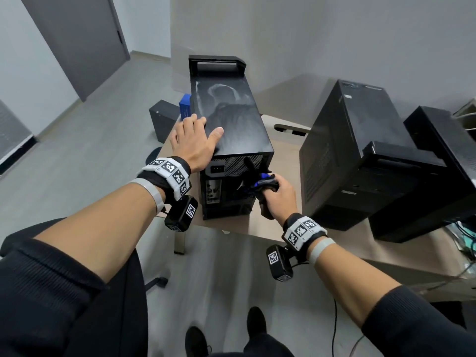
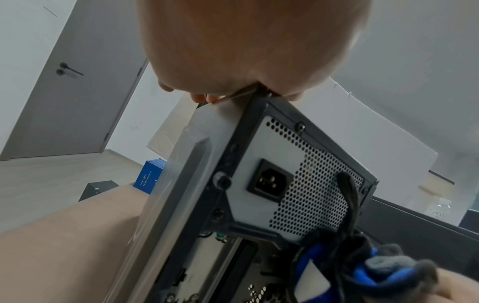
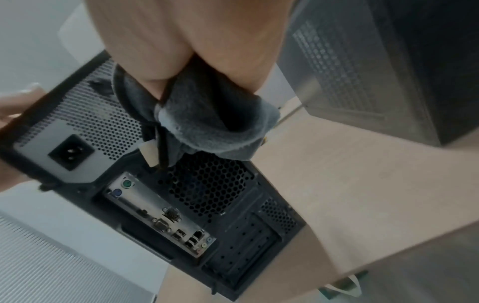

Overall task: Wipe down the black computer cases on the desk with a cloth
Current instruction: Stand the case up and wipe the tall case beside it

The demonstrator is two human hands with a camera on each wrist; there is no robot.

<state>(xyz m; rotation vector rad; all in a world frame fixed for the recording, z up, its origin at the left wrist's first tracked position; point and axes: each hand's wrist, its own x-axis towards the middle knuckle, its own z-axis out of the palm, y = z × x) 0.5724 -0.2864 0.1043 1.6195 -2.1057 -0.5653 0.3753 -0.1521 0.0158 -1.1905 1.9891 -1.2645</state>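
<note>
A black computer case (image 1: 231,124) stands upright on the beige desk (image 1: 280,210), its top dusty with wiped streaks. My left hand (image 1: 195,140) rests on the near left edge of its top, fingers over the side, thumb flat on the top. In the left wrist view the fingers (image 2: 202,96) hook over the case (image 2: 259,184) edge. My right hand (image 1: 277,195) grips a bunched grey and blue cloth (image 1: 262,182) against the case's rear panel, near the power supply grille (image 3: 90,123). The cloth (image 3: 207,123) hangs from my fist over the rear panel.
Two more black cases (image 1: 360,155) (image 1: 443,161) stand on the desk to the right. A blue box (image 1: 185,106) and a small black box (image 1: 164,119) sit beyond the desk's left end. A dark office chair (image 1: 123,279) is at lower left. Cables (image 1: 466,235) trail off the desk's right side.
</note>
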